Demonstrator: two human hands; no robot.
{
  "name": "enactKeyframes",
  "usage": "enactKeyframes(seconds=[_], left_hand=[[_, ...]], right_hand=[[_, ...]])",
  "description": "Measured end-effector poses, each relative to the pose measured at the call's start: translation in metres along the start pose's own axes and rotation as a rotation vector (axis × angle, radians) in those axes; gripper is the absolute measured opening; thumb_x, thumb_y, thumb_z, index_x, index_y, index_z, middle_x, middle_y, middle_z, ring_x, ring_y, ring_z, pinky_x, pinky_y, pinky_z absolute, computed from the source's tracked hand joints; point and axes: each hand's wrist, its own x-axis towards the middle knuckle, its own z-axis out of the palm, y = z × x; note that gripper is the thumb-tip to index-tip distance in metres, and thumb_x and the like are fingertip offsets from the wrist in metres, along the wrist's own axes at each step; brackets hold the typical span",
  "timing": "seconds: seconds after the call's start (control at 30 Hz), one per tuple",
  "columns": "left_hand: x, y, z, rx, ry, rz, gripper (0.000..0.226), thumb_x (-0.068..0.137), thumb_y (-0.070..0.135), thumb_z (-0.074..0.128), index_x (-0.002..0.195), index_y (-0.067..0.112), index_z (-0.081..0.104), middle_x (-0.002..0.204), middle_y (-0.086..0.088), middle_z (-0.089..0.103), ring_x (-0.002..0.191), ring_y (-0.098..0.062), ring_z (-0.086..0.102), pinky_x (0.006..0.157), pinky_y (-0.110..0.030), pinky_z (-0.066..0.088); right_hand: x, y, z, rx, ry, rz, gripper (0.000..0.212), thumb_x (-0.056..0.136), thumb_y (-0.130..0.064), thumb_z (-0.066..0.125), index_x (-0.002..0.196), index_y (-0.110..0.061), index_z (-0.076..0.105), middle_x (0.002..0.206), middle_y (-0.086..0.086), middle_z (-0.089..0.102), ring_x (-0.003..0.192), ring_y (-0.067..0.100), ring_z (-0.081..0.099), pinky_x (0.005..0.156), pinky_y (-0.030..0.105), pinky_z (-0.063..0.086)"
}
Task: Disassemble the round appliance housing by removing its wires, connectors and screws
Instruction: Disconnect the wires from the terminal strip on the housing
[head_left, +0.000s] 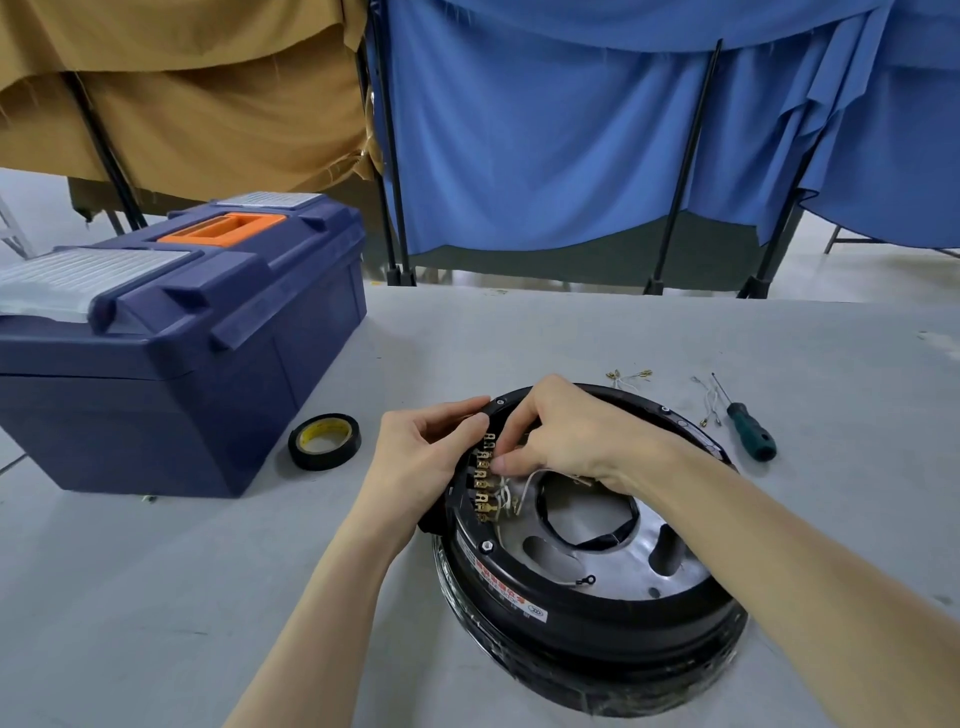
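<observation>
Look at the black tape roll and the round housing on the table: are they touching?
Apart. The head view shows bare table between the tape roll and the round housing, whose rim the left hand grips.

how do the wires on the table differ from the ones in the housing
The table wires lie loose beyond the housing; the housing wires run to its terminal row. The right hand pinches among the housing wires; nothing touches the table wires. Both are thin and white.
</observation>
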Motion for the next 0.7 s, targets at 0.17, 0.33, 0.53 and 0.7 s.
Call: enactKeyframes(seconds=[0.17,0.33,0.53,0.7], left_hand=[[0.0001,-0.0003,0.0001,-0.010,0.011,-0.009,0.020,0.088,0.011,0.068,0.107,0.013,0.075,0.092,-0.001,0.077,0.090,-0.015,0.073,0.082,-0.030,0.058],[0.0000,0.0002,0.0007,-0.033,0.001,-0.010,0.017,0.089,0.010,0.068,0.102,0.018,0.076,0.091,0.000,0.077,0.088,-0.014,0.073,0.078,-0.024,0.058],[-0.0002,0.0008,0.0006,-0.044,-0.001,-0.009,0.017,0.089,0.009,0.068,0.098,0.020,0.076,0.089,0.000,0.077,0.085,-0.013,0.073,0.073,-0.022,0.058],[0.0004,0.0001,-0.0002,-0.029,-0.006,-0.004,0.017,0.089,0.010,0.068,0.100,0.019,0.076,0.091,0.000,0.077,0.087,-0.015,0.073,0.079,-0.027,0.058]], right_hand=[[0.0008,-0.0037,-0.0010,0.012,-0.063,0.006,0.008,0.081,-0.013,0.077,0.073,-0.011,0.074,0.060,-0.001,0.064,0.063,0.009,0.058,0.063,0.021,0.042],[0.0020,-0.0066,0.0022,-0.007,-0.080,0.020,0.017,0.084,-0.010,0.073,0.083,0.007,0.071,0.069,0.010,0.061,0.066,0.016,0.054,0.064,0.026,0.040],[0.0035,-0.0065,0.0022,0.021,-0.044,0.031,0.012,0.081,-0.007,0.075,0.082,0.005,0.073,0.063,0.005,0.062,0.063,0.013,0.055,0.066,0.024,0.043],[0.0038,-0.0054,0.0080,0.050,-0.004,0.075,0.022,0.081,-0.009,0.075,0.089,0.011,0.069,0.072,0.010,0.057,0.074,0.018,0.053,0.070,0.029,0.039]])
